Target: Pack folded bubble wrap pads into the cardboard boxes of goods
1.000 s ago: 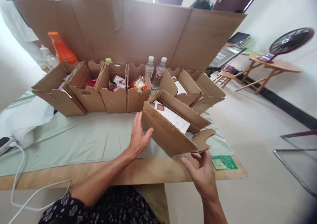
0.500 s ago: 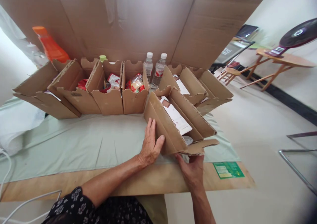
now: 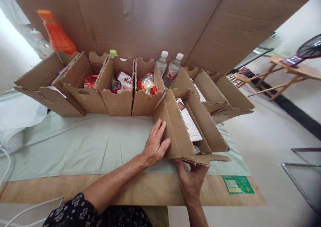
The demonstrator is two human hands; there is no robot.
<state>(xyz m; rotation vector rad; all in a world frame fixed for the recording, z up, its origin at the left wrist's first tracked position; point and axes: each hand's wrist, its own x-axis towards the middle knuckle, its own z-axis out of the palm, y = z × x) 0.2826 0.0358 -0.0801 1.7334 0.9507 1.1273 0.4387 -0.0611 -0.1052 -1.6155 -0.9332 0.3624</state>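
Observation:
An open-topped cardboard box (image 3: 173,133) sits at an angle on the right of the cloth, with a white printed carton (image 3: 192,123) and a bit of clear plastic inside. Flat against its left side lies my left hand (image 3: 156,145), fingers stretched out and thumb apart. My right hand (image 3: 192,181) holds the box's near end from below, thumb at the lower edge; its other fingers are partly hidden under the front flap. Behind it stand two similar boxes (image 3: 213,89), one with white card showing.
Several cardboard bins (image 3: 117,103) stand in a row on the left, holding snack packets (image 3: 147,83). Behind are two clear bottles (image 3: 173,69), an orange bottle (image 3: 59,36) and a tall cardboard panel (image 3: 155,19). A green card (image 3: 238,184) lies at the table's right front edge.
The view has shifted, so the boxes and panel appear larger and mostly farther right. Both hands stay on the same box, and its near end appears slightly lower in the picture.

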